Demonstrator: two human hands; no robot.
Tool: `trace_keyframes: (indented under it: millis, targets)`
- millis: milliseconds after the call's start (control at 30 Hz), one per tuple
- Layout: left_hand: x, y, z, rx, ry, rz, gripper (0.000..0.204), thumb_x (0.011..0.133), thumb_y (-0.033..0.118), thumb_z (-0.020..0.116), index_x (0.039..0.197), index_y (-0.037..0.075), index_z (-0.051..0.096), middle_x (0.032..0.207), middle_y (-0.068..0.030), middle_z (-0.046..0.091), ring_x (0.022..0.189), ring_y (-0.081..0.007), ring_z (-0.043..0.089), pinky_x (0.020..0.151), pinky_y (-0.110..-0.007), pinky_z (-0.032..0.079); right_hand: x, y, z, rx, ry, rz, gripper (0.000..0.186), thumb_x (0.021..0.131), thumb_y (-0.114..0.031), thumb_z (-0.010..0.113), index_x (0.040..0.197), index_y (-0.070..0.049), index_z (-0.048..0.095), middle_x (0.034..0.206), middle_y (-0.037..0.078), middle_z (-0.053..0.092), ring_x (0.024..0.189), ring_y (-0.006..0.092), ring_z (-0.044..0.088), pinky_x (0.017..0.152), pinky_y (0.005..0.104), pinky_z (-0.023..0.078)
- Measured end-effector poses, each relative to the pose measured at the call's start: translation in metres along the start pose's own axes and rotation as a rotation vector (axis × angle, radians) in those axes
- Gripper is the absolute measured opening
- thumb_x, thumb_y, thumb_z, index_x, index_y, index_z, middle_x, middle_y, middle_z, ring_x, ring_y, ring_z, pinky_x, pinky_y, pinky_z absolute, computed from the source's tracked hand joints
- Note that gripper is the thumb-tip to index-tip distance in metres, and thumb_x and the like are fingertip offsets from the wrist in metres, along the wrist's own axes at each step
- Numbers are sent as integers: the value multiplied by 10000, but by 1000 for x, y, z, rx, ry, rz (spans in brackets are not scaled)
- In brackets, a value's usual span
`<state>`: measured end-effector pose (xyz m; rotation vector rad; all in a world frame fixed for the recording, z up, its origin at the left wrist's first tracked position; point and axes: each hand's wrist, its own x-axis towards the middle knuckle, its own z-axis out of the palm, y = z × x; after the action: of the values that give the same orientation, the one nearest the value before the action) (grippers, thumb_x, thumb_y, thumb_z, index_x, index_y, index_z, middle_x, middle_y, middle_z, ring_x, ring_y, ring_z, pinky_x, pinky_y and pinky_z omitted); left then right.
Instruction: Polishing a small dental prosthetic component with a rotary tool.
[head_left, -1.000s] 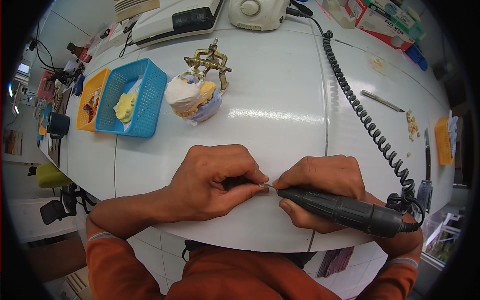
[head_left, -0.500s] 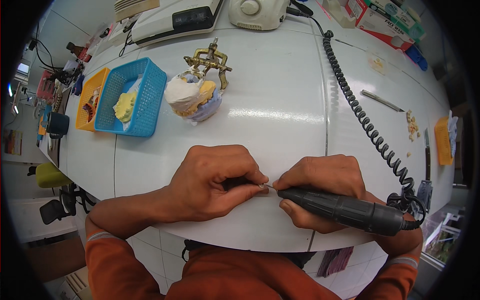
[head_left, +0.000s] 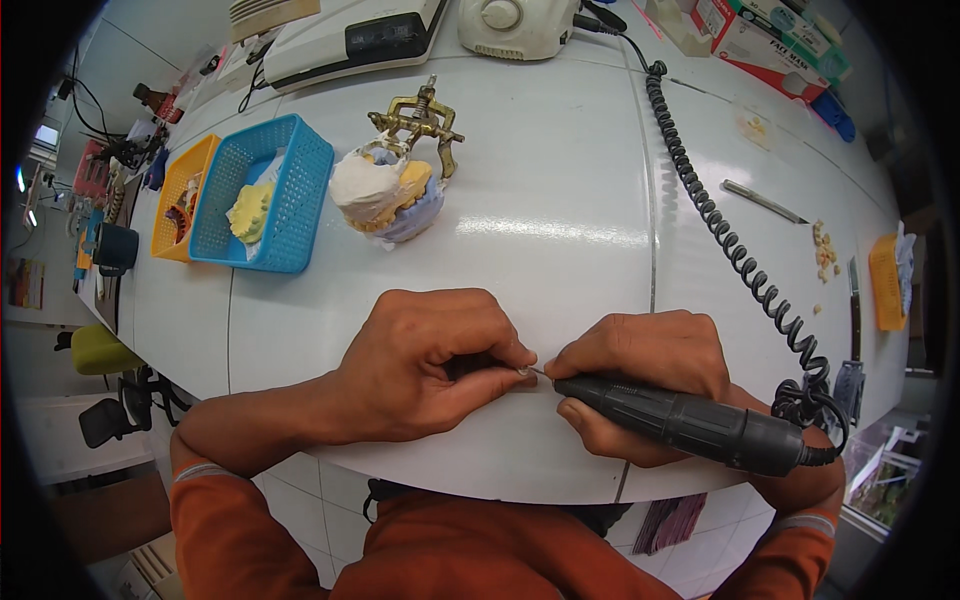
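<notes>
My left hand (head_left: 430, 365) is closed, with thumb and forefinger pinching a tiny whitish piece (head_left: 523, 371) that looks like a denture tooth; most of it is hidden by the fingertips. A black rotary handpiece (head_left: 690, 424) lies in the grip of my right hand (head_left: 650, 360), its thin bur (head_left: 541, 374) pointing left and meeting the piece or nearly so. Both hands are low over the table near its front edge. Beyond them stands a brass articulator (head_left: 425, 122) carrying a dental cast (head_left: 388, 198) in white plaster, yellow and pale blue.
A coiled black cord (head_left: 735, 245) runs from the handpiece to a cream control unit (head_left: 515, 28). Blue (head_left: 305, 225) and yellow (head_left: 165, 225) baskets stand at left. To the right lie a metal carving tool (head_left: 765, 201), several loose teeth (head_left: 824, 250), a knife (head_left: 855, 310) and an orange basket (head_left: 885, 285).
The rear end of the handpiece has shifted very slightly; both hands otherwise keep the same place and grip.
</notes>
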<state>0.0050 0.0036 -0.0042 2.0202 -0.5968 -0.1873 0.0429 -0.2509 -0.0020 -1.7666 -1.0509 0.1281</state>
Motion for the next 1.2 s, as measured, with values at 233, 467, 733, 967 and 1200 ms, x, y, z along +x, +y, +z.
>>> trace_keyframes:
  millis: [233, 467, 733, 967, 1200]
  targets:
    - [0, 1, 0, 2, -6, 0, 117, 815, -1, 849, 907, 29, 782, 880, -91, 772, 770, -175, 753, 630, -282, 577, -1, 2, 0, 12, -11, -15, 239, 745, -79, 809, 965, -10, 743, 800, 126, 756, 638, 251, 755, 591, 327, 608]
    - [0, 0, 0, -5, -1, 14, 117, 813, -8, 847, 899, 25, 775, 883, -94, 773, 779, -184, 760, 639, -289, 586, -1, 3, -1, 7, -24, -25, 240, 749, -77, 807, 969, -8, 744, 800, 126, 756, 637, 247, 754, 588, 326, 607]
    - [0, 0, -1, -11, -5, 0, 112, 818, -7, 842, 905, 18, 776, 887, -100, 773, 791, -186, 763, 653, -290, 596, 0, 2, -1, 21, -26, -28, 234, 756, -76, 801, 972, -4, 744, 800, 128, 758, 633, 244, 754, 579, 321, 603]
    - [0, 0, 0, -12, -8, 3, 112, 820, -4, 846, 908, 20, 780, 886, -100, 773, 788, -183, 759, 649, -289, 588, -1, 3, -1, 20, -30, -24, 244, 757, -87, 805, 978, -2, 746, 799, 126, 757, 635, 242, 754, 575, 323, 599]
    - [0, -1, 0, -14, -1, 2, 116, 819, 3, 852, 909, 27, 783, 881, -89, 772, 779, -176, 756, 645, -284, 584, -1, 3, -2, 22, -26, -29, 246, 757, -87, 807, 980, -2, 747, 802, 128, 757, 638, 249, 756, 581, 325, 603]
